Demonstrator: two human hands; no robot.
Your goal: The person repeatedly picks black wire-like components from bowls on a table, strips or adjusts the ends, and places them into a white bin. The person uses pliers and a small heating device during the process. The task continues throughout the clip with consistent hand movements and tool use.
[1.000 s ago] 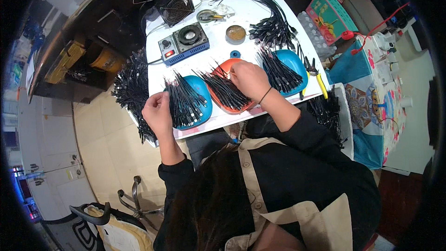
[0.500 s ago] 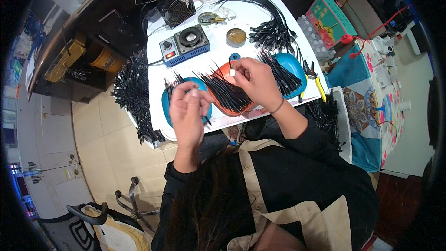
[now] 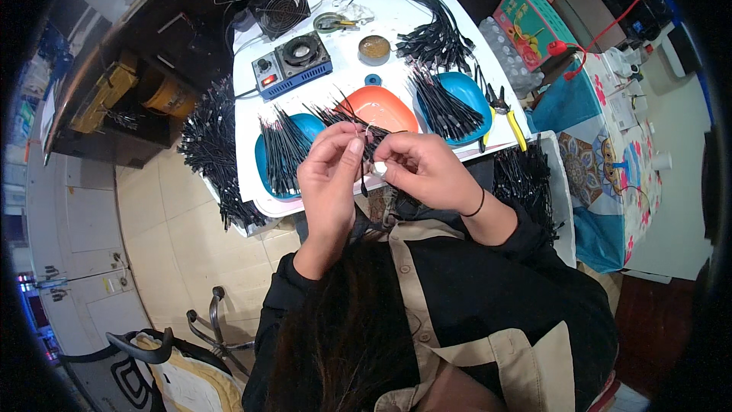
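Note:
My left hand [image 3: 329, 174] and my right hand [image 3: 422, 169] are raised together in front of me, above the near edge of the white table [image 3: 358, 70]. Their fingertips meet on a short black cable piece [image 3: 364, 180] that hangs down between them. Just beyond the hands lie an orange tray [image 3: 381, 110] and a left blue tray [image 3: 268, 151] heaped with short black cable pieces. A second blue tray [image 3: 463, 91] with more pieces sits to the right.
A blue box with a round fan [image 3: 294, 62] stands at the table's back left, a small round tin [image 3: 374, 47] beside it. Yellow-handled pliers [image 3: 509, 116] lie at the right edge. Black cable bundles [image 3: 210, 149] hang off both table sides. A colourful box [image 3: 531, 18] stands right.
My left hand left the blue tray and my right hand left the orange tray; both came together toward me and now pinch one black cable piece between them.

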